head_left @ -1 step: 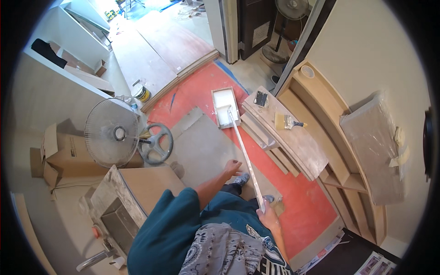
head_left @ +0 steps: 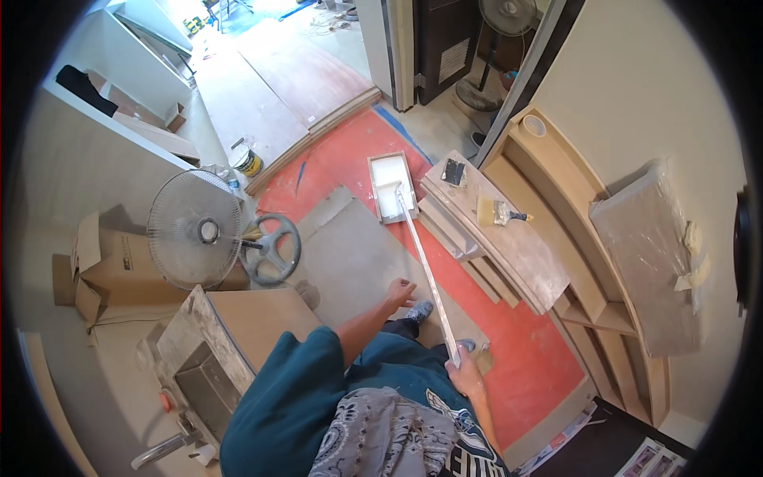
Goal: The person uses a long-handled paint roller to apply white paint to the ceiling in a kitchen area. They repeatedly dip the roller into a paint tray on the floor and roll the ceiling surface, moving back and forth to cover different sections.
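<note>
Wire-guarded fan [head_left: 208, 231] at left, open cardboard box [head_left: 119, 274] beside it, faucet [head_left: 163, 451] lower left, wooden shelving [head_left: 556, 171] at right

Glare at upper left bleaches boards [head_left: 306, 73]; foreground dimmer; black fisheye rim, edges bowed.

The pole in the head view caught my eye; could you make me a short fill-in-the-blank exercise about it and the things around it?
1. The right hand grips the pole, while the left hand appears to hold ____.
2. The pole's far end is at the tray, whose contents are ____ in colour.
3. In the picture, the stacked boards, with a brush lying on top, are to the ____ of the tray.

Missing words: nothing; white; right.
</note>
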### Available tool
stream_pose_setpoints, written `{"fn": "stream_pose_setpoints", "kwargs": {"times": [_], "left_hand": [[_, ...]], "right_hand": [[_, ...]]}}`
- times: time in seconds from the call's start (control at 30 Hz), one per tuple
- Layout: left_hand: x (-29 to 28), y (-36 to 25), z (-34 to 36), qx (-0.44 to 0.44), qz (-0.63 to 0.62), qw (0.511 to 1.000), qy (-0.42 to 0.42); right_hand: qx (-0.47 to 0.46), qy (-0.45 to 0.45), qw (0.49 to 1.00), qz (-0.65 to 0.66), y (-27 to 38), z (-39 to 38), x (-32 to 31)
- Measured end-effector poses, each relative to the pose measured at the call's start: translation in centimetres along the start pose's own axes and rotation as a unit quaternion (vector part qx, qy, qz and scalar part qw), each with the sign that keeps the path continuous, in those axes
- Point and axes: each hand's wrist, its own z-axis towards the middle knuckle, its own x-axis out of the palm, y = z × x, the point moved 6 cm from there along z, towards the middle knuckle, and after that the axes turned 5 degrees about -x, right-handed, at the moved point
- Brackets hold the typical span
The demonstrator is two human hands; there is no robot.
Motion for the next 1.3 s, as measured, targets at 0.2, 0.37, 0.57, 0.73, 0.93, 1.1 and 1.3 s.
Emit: {"fn": "stream_pose_setpoints", "kwargs": {"times": [0.2, 0.37, 0.57, 0.73, 0.93, 1.1, 1.3], "left_hand": [[-11.1, 6.3, -1.5, -0.027, 0.101, 0.988, -0.117], [-17.8, 11.1, -4.6, -0.064, 0.084, 0.976, -0.190], [-19.2, 11.8, -6.9, -0.062, 0.076, 0.976, -0.194], [-16.8, 9.9, -7.7, -0.026, 0.049, 0.986, -0.157], [-14.9, 9.2, -6.2, -0.002, 0.073, 0.988, -0.133], [-15.4, 8.4, -4.4, -0.009, 0.092, 0.988, -0.121], [-14.8, 6.6, -5.2, 0.013, 0.102, 0.988, -0.118]], "right_hand": [[0.046, 0.007, 0.998, -0.034, 4.6, 1.9, -2.8], [0.034, 0.005, 0.999, 0.038, 0.9, 5.8, -1.3], [0.096, 0.045, 0.982, 0.155, 2.2, 9.2, -0.2], [0.054, 0.043, 0.998, -0.011, 1.4, 1.6, -0.8], [0.020, 0.024, 0.985, 0.168, -0.8, -4.5, -1.2], [0.096, 0.044, 0.984, 0.141, 3.9, -0.1, -1.0], [0.075, 0.011, 0.980, 0.181, 2.1, 6.9, 2.0]]}}
